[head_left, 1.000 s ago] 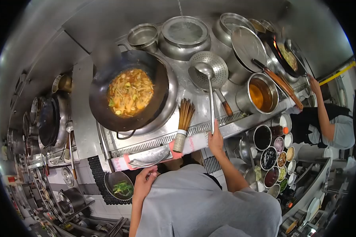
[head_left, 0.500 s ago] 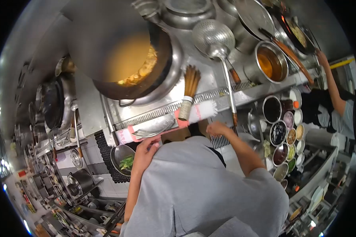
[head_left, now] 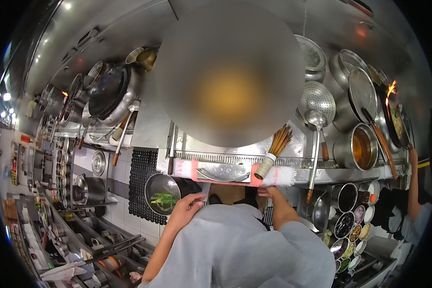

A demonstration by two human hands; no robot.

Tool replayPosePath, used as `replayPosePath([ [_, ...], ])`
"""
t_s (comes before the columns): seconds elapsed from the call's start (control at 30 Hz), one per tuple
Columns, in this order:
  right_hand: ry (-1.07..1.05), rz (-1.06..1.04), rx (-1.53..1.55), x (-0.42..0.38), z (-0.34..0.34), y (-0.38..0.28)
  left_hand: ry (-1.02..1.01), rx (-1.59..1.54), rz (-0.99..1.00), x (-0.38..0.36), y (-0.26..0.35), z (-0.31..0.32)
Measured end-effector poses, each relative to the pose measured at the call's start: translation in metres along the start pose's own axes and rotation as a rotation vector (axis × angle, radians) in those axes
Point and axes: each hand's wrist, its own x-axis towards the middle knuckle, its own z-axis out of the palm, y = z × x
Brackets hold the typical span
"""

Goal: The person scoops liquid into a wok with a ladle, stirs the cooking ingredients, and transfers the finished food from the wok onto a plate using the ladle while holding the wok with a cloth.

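Note:
My left hand point(head_left: 187, 208) rests near the front of my grey shirt, fingers apart and holding nothing, just right of a pan point(head_left: 151, 185) with green vegetables. Below the counter's front edge is my right hand point(head_left: 268, 191), its fingers loosely stretched and with nothing visible in them. Between and above the hands, a towel point(head_left: 193, 169) with red marks lies along the edge under a curved metal handle point(head_left: 224, 178). A bamboo brush point(head_left: 272, 156) leans over the towel's right part. A large blurred round patch hides the wok area.
A perforated skimmer point(head_left: 317, 98) and a ladle point(head_left: 316, 120) lie right of the patch, beside a pot of brown liquid point(head_left: 362, 150). Seasoning bowls point(head_left: 344, 197) stand lower right. Flames point(head_left: 391, 91) rise by another wok, where a co-worker's arm point(head_left: 414, 180) reaches in.
The view has swung, levelling the counter and moving the brush and skimmer rightward. The blurred patch now covers the wok that was partly visible. My right hand's fingers look less curled.

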Motion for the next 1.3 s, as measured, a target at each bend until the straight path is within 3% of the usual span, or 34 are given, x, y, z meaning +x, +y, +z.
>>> replayPosePath([
  [0.07, -0.034, -0.005, 0.059, 0.005, 0.007, 0.004, 0.015, 0.001, 0.0, -0.005, -0.007, -0.002],
  [0.13, 0.161, -0.009, 0.132, 0.009, 0.018, 0.004, 0.028, -0.003, 0.016, -0.009, -0.012, -0.002],
  [0.63, 0.026, 0.037, 0.052, 0.011, 0.015, 0.006, 0.026, -0.014, 0.022, -0.01, -0.019, 0.003],
  [1.3, 0.045, 0.049, 0.106, 0.013, 0.017, 0.006, 0.011, -0.014, 0.021, -0.01, -0.014, 0.002],
])
